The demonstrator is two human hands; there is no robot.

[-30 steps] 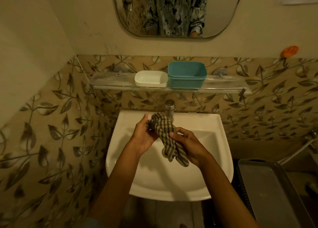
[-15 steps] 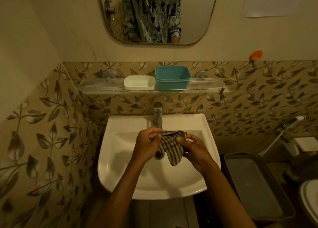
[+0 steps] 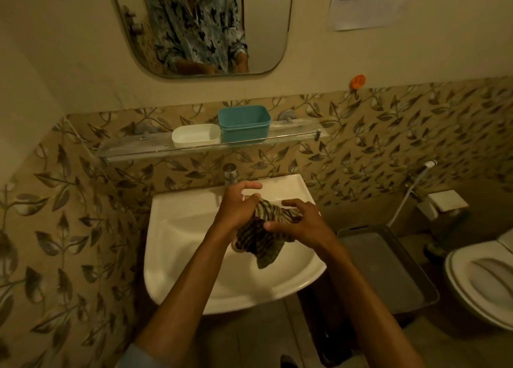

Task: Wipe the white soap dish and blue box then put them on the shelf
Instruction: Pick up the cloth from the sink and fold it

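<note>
White soap dish (image 3: 195,135) and blue box (image 3: 244,123) were seen together on the shelf (image 3: 133,149); a striped cloth (image 3: 258,242) was gripped by the left hand (image 3: 237,209) and pinched by the right hand (image 3: 302,223) over the sink (image 3: 177,228).

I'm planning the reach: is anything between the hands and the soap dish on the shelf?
Only the tap, which stands just behind the left hand, below the shelf. The space above it up to the soap dish looks free. The right hand and the left both grip the cloth.
</note>
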